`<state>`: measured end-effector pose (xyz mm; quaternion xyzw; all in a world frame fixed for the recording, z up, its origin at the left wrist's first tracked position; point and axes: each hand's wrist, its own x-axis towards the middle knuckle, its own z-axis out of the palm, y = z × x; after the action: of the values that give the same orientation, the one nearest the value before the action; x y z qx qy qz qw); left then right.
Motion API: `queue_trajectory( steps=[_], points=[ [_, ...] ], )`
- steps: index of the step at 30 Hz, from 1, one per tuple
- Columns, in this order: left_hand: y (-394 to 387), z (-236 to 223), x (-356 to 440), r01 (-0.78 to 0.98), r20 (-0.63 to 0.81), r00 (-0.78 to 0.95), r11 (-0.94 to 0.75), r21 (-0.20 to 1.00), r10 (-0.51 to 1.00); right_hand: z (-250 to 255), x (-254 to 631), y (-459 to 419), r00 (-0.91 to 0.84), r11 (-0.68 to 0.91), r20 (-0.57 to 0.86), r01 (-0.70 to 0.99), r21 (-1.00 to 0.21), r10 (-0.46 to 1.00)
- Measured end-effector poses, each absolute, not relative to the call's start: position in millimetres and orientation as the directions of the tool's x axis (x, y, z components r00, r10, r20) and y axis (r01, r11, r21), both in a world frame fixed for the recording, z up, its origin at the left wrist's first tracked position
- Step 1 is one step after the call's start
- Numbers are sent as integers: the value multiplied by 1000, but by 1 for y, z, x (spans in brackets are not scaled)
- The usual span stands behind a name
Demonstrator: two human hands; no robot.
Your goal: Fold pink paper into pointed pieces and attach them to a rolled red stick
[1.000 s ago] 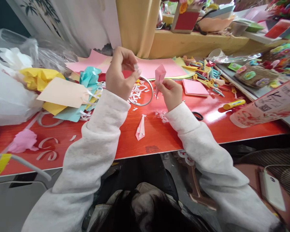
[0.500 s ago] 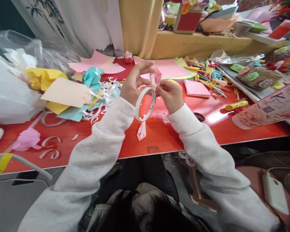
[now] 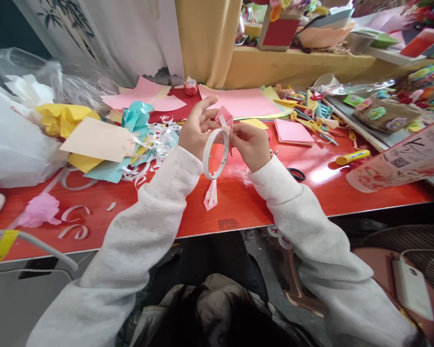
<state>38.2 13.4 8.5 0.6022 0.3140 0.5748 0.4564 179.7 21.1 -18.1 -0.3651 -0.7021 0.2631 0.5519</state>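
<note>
Above the table my left hand holds a folded pink paper piece that carries a white strip, perhaps double-sided tape. A roll of white tape hangs beside the left fingers, its ring facing me. My right hand pinches the lower edge of the same paper from the right, thumb and finger together. Another folded pink paper piece lies on the red table just below the roll.
Curled white strips and coloured sheets lie on the left. A pink paper stack, black-handled scissors, a yellow glue stick and a printed cup are on the right. The table ends close to my lap.
The folded pink paper has shifted slightly left and tilted. My right hand has moved a little left and down, while the tape roll stays almost in place.
</note>
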Motion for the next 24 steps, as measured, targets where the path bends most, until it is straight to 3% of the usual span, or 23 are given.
queue_trajectory(
  steps=[7, 11, 18, 24],
  points=[
    [13, 11, 37, -135, 390, 151, -372, 919, 909, -16, 182, 22, -171, 592, 567, 178, -786, 806],
    [11, 16, 35, -139, 268, 166, -247, 959, 949, -11, 184, 22, -205, 552, 521, 149, -820, 829],
    [8, 17, 36, 166, 264, 130, -283, 945, 956, -7, 182, 17, -281, 457, 409, 131, -880, 868],
    [11, 17, 27, 139, 263, 171, -288, 948, 950, 0, 186, 13, -412, 338, 294, 35, -941, 862]
  ],
)
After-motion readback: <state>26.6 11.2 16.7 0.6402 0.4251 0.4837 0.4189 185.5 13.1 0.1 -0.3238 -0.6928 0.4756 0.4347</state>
